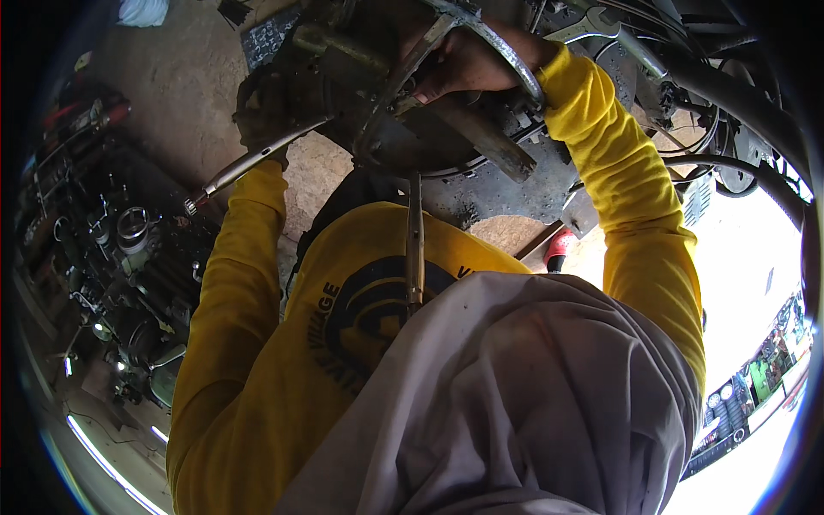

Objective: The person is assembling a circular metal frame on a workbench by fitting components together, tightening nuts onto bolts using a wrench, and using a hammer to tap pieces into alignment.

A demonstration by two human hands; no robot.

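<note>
Curved metal frame (402, 86) is sitting at 12 o'clock, arching over a dark, greasy assembly. Right hand (481, 64) is sitting between 12 and 1, inside the arch, the frame's rim passing over the wrist. Its fingers are bending and its thumb is lying by a small metal end; whether it's pinching that, can't tell. Thick metal bar (489, 142) is sticking out below this hand at 1, above a grey plate (506, 206). Left hand (260, 107) is showing dark between 10 and 11, beside the assembly, fingers mostly in shadow; can't tell if they're spread or gripping. Rod with toothed tip (253, 165) is slanting across that wrist in this view, tip pointing to 9. Second rod (415, 245) is standing out at the dial's centre, in front of the yellow shirt (240, 378). Spanner (588, 27) is lying at 1, hoses (747, 103) are curving at 2, red shoe (560, 243) is showing at 3, grey cloth (532, 386) is draping at 5, cluttered machinery (129, 292) is filling 9
</note>
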